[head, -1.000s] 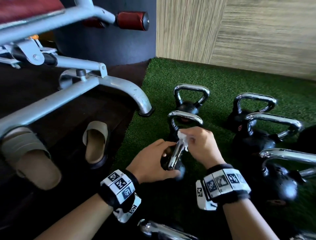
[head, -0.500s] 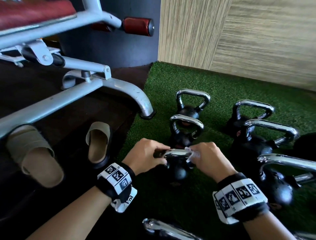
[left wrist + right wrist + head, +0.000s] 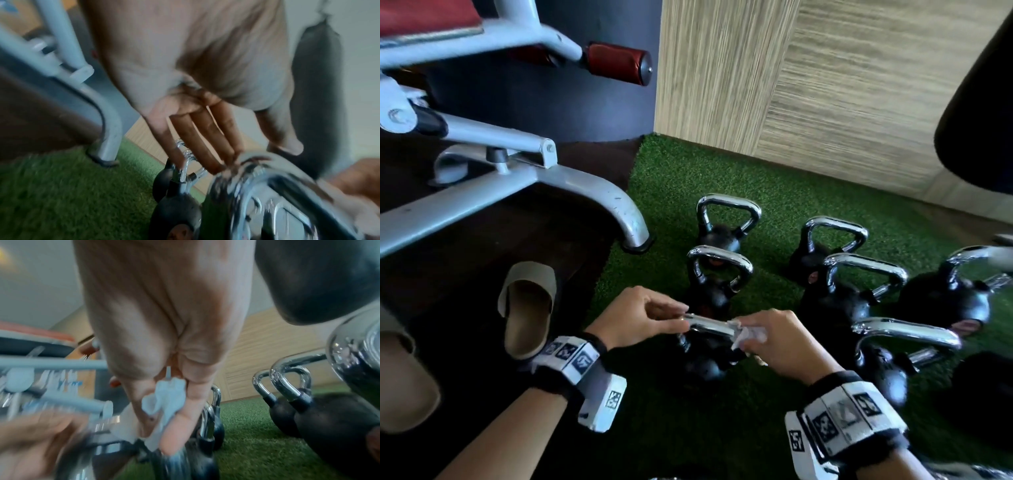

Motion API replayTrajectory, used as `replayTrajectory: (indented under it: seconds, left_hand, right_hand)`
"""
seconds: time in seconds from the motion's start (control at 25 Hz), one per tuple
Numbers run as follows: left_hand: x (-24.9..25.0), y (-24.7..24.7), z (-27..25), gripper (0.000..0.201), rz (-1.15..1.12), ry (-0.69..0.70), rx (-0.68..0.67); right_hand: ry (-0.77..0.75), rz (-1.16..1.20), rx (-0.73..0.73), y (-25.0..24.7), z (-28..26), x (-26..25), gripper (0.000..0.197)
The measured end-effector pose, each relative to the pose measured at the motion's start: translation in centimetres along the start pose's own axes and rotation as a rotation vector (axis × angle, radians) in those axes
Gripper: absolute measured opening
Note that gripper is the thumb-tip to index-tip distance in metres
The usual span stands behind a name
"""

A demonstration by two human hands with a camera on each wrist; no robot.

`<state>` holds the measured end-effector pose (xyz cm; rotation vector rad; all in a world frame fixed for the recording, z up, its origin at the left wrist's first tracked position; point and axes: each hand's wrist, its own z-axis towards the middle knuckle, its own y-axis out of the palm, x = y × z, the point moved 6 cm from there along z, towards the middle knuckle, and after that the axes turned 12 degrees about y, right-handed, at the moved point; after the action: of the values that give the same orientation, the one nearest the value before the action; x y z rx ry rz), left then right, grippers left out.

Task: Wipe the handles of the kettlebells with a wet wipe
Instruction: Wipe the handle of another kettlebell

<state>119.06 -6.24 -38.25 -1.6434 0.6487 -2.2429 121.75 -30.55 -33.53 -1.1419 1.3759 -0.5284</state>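
Head view, looking down: two bare hands meet over the chrome handle (image 3: 709, 323) of the nearest kettlebell (image 3: 703, 359), which stands on green turf (image 3: 722, 411) just in front of the wrists. The left hand (image 3: 635, 317) steadies the handle's left end; the left wrist view shows its fingers (image 3: 205, 139) nearly straight with the tips resting on the chrome, not wrapped round it. The right hand (image 3: 779, 342) pinches a crumpled wet wipe (image 3: 748, 334) against the handle's right end, thumb and fingers curled on it.

Risks, as a judgement: the left hand's light fingertip hold may let the round bell rock or roll on the soft turf if the right hand rubs hard. The wipe is bunched small, so it could slip out of the pinch, or miss the underside of the bar. Other kettlebells (image 3: 852, 291) stand close beyond and to the right of the right hand, and knuckles could knock their handles.

Compared with a second ago, the handle lies level across both hands, where earlier it pointed steeply toward the viewer; the wipe has moved from the handle's upper part to its right end. Beyond the left hand, a grey machine frame (image 3: 585, 192) and a slipper (image 3: 527, 305) sit on dark floor.
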Motion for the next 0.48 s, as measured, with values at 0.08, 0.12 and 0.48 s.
replayTrajectory:
  seconds: [0.08,0.12,0.48]
  left_hand:
    - [-2.6,-0.6,1.0,0.037,-0.097,-0.079,-0.013]
    - [-4.2,-0.8,1.9,0.033,-0.085,-0.115,-0.017]
    - [-14.6,2.2,11.8,0.097,-0.127,-0.240,-0.086]
  right_hand:
    - [0.067,0.119,0.032,-2.2,1.0,0.4,0.032]
    - [0.105,0.161,0.108,-3.5,1.9,0.6,0.034]
    - [0.145,0.357,0.449,-8.5,9.4,-1.1,0.011]
